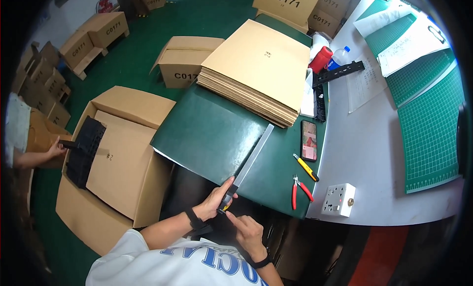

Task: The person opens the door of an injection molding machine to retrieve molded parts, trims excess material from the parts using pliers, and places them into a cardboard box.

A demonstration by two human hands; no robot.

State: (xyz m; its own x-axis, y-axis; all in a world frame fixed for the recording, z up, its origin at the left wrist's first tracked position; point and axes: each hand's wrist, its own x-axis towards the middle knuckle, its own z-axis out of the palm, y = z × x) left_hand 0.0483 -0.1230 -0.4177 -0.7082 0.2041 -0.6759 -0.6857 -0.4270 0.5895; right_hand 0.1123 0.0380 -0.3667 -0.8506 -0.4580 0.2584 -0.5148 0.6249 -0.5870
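Observation:
My left hand (218, 199) is closed around the near end of a long, narrow grey-and-black bar (253, 155). The bar slants away over the green tabletop (212, 123). A small yellow bit shows at its near end, by my fingers. My right hand (249, 232) has its index finger stretched out to that end, touching or nearly touching it, with the other fingers curled. Right of the bar lie red-handled nippers (295, 192), a yellow-and-black utility knife (306, 167) and a phone (309, 140).
A stack of cardboard sheets (261, 64) covers the far tabletop. At left, a co-worker's hand (56, 149) holds a black part over an open carton (130, 94). To the right are black strips (340, 73), a bottle (340, 58), a socket box (339, 199) and a cutting mat (431, 143).

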